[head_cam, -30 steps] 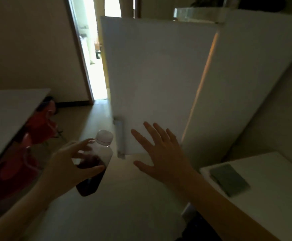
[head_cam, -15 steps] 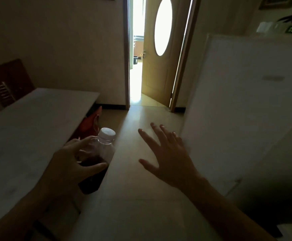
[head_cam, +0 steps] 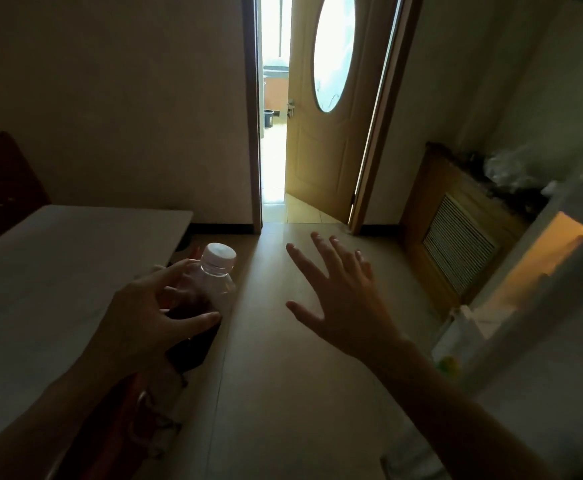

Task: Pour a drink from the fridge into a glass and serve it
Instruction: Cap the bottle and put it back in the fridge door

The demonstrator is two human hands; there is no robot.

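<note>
Bottle [head_cam: 210, 299] first: in the head view you hold it in your left hand [head_cam: 144, 320], a clear plastic one with a pale screw cap [head_cam: 219, 256] on and dark liquid filling its lower part, tilted so the cap leans away from you. Your grip there is closed around the middle of the bottle, thumb [head_cam: 196, 322] across the near side and fingers [head_cam: 175, 271] wrapped over the far side. The bottle hangs in the air above the floor [head_cam: 300, 393], just beside the right edge of the pale worktop [head_cam: 58, 271] that fills the left of the view. Your right hand [head_cam: 345, 299] floats palm down over the floor, fingers spread wide and touching nothing, well apart from the bottle. On the far right you can see the fridge [head_cam: 543, 306], its door ajar with warm orange light showing from inside. Beside it, against the wall, stands a wooden cabinet [head_cam: 456, 237] with a slatted grille. Straight ahead a wooden door [head_cam: 321, 150] with an oval glass pane stands open onto a bright room. Something red [head_cam: 117, 427] sits low under the worktop's edge near your left forearm; you cannot tell what it is.
</note>
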